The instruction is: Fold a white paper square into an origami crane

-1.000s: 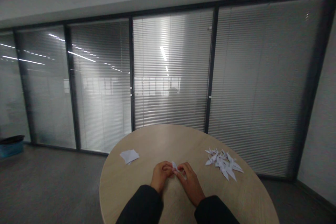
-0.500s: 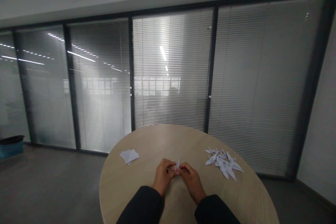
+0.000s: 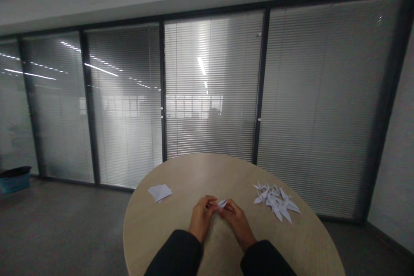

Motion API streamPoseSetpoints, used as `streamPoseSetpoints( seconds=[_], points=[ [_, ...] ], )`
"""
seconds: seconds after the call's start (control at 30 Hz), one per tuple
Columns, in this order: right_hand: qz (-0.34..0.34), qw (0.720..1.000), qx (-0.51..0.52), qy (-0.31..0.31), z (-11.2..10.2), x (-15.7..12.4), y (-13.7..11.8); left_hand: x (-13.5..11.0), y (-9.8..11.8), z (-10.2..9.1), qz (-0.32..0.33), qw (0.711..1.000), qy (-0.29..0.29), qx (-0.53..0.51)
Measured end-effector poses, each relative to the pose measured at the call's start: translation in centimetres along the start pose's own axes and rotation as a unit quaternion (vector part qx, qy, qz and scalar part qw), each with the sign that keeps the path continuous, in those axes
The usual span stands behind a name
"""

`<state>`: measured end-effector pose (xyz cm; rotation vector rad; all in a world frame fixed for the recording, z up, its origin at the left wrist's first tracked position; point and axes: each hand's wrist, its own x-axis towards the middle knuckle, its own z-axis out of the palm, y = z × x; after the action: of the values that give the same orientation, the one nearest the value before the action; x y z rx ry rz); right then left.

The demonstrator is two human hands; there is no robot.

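Between my two hands is a small piece of folded white paper (image 3: pixel 222 203), pinched above the round wooden table (image 3: pixel 207 168). My left hand (image 3: pixel 202 215) grips its left side with thumb and fingertips. On the other side my right hand (image 3: pixel 237 220) is closed on it, thumb against the near edge. The fingers hide much of its lower part. To the right lies a heap of folded white paper cranes (image 3: pixel 276 200). A small stack of white paper sheets (image 3: pixel 160 192) rests on the left of the table.
Glass partitions with blinds (image 3: pixel 210 86) stand behind the table's far edge. A blue bin with a black liner (image 3: pixel 15 179) sits on the grey floor at far left.
The folded paper stood upright in my fingers and now leans over, lying flatter towards the right. Both hands have stayed almost in place, with the fingers slightly shifted.
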<state>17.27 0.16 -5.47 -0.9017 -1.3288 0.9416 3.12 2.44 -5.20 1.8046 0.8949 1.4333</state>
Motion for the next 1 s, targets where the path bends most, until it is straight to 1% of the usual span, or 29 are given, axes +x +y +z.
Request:
streamPoseSetpoints(
  seconds=[0.13, 0.23, 0.33, 0.4, 0.53, 0.67, 0.8, 1.0],
  points=[
    [0.003, 1.000, 0.018, -0.004, -0.03, 0.05, 0.03, -0.17, -0.25, -0.01, 0.033, 0.998, 0.003, 0.059],
    [0.005, 1.000, 0.021, 0.002, -0.03, 0.08, 0.11, -0.26, -0.58, 0.15, 0.051, 0.997, -0.004, 0.051],
    [0.003, 1.000, 0.018, 0.004, 0.00, 0.06, 0.19, -0.22, -0.85, 0.35, 0.066, 0.997, 0.019, 0.038],
    [0.003, 1.000, 0.018, 0.001, 0.02, 0.03, 0.17, -0.13, -0.89, 0.41, 0.062, 0.997, 0.028, 0.031],
    [0.001, 1.000, 0.023, -0.004, 0.03, -0.04, -0.07, -0.10, -0.59, 0.33, 0.039, 0.999, 0.005, 0.017],
    [-0.002, 1.000, 0.019, -0.004, 0.00, -0.12, -0.18, -0.23, -0.33, 0.26, 0.038, 0.999, 0.005, 0.020],
    [-0.009, 1.000, 0.014, -0.006, 0.00, -0.13, -0.16, -0.22, -0.51, 0.31, 0.040, 0.999, 0.001, 0.012],
    [-0.013, 1.000, 0.004, -0.010, 0.01, -0.16, -0.32, -0.19, -0.84, 0.21, 0.026, 0.999, -0.021, 0.006]
  ],
)
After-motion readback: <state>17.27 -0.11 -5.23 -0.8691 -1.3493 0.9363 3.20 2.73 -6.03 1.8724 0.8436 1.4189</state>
